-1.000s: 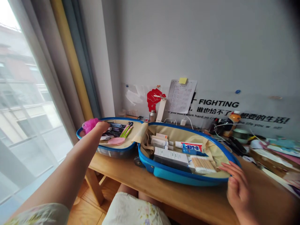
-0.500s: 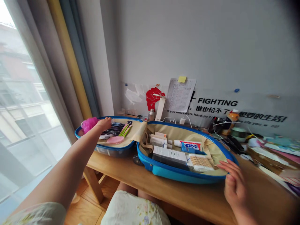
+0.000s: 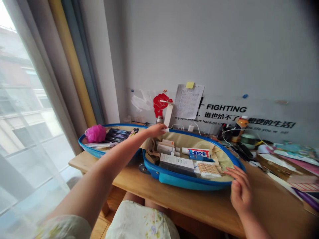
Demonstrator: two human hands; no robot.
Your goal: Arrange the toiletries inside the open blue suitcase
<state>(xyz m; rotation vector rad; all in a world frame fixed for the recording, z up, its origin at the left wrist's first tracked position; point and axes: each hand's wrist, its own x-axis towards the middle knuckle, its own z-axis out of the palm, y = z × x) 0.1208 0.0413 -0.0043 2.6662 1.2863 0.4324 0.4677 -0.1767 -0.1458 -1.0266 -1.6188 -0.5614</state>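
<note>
An opened blue suitcase [image 3: 191, 186] lies on the desk, its two halves side by side. My left hand [image 3: 157, 129] is above the back of the hinge area, fingertips pinched on a small white thing [image 3: 166, 130] too small to name. My right hand [image 3: 240, 189] rests its outstretched fingers on the right half's front rim. That half holds a toothpaste box [image 3: 195, 151], a blue tube [image 3: 201, 158], cotton swabs [image 3: 208, 168], a white-and-black box [image 3: 176, 162] and small white tubes [image 3: 165, 148]. In the left half are a pink bath puff [image 3: 95, 133] and dark packaged items [image 3: 117, 135], partly behind my arm.
Behind the suitcase stand a small bottle [image 3: 159, 119] and a charger [image 3: 191, 128] with white cables. An orange bottle [image 3: 241, 122], a green jar [image 3: 248, 141] and assorted clutter cover the desk's right side. A paper sheet [image 3: 188, 101] hangs on the wall.
My left hand has moved right from the left half to the hinge area, carrying the small white thing. My right hand stays at the rim. The view has shifted slightly.
</note>
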